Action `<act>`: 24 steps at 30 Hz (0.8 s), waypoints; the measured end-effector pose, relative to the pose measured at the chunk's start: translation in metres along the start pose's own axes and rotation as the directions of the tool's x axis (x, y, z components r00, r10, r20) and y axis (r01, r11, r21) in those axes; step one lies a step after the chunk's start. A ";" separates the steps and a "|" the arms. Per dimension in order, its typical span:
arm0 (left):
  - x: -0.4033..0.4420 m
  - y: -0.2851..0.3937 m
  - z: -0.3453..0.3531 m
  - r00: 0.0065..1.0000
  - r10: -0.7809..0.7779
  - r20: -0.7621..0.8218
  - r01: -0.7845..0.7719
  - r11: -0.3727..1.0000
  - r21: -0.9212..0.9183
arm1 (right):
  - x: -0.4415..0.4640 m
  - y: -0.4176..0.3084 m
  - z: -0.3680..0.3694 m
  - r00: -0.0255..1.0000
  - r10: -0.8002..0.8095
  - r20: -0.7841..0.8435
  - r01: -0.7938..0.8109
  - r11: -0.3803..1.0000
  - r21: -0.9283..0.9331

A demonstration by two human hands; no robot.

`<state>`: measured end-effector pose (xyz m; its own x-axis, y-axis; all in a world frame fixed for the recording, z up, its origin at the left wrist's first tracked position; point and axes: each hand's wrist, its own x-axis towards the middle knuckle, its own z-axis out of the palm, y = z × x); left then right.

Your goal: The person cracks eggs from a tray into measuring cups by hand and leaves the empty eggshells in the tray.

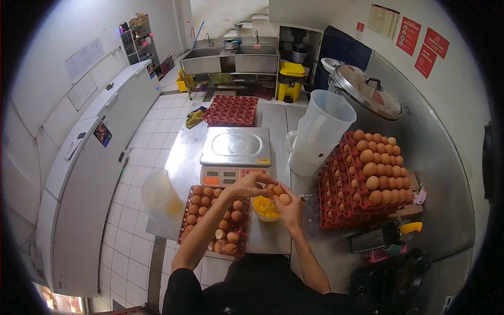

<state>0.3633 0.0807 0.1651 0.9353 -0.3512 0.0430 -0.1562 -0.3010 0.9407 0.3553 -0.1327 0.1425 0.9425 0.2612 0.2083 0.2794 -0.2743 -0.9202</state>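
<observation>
Grasping an egg (285, 199), my right hand (290, 211) is curled around it over the bowl (266, 220) of yolks (265, 206); my left hand (252, 184) has its fingertips at a second egg (271, 189), and whether they pinch or only touch it I cannot tell from here. I'd keep both thumbs light, open any shell low over the middle of the bowl, and watch for chips among the yolks. For moving, I'd mind the egg tray (187, 211) under my left forearm, the scale (220, 176) just behind the bowl, and the big jug (315, 139) ahead to the right. Steel table (269, 239) lies between bowl and near edge, so I'd draw back that way.
</observation>
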 end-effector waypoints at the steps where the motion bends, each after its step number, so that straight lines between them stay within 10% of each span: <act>1: 0.000 0.001 -0.001 1.000 -0.002 -0.003 0.002 1.000 -0.001 | -0.002 -0.004 0.000 0.998 -0.059 -0.031 0.057 0.996 -0.065; 10: -0.007 0.020 -0.008 0.999 0.013 0.031 -0.016 0.996 0.087 | -0.008 -0.015 0.000 0.948 -0.314 -0.058 0.270 0.886 -0.378; 16: -0.064 0.018 0.009 0.980 0.065 -0.187 -0.060 0.998 0.029 | -0.034 -0.051 0.015 0.992 -0.124 0.034 0.129 0.972 -0.197; 24: -0.166 -0.018 0.041 0.900 -0.175 -0.400 0.253 0.956 0.151 | -0.088 -0.005 0.081 0.906 0.124 0.405 -0.097 0.991 -0.087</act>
<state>0.1975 0.1082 0.1269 0.9958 0.0915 0.0082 0.0398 -0.5104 0.8590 0.2564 -0.0789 0.1023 0.8144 0.5772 -0.0598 0.2013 -0.3778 -0.9037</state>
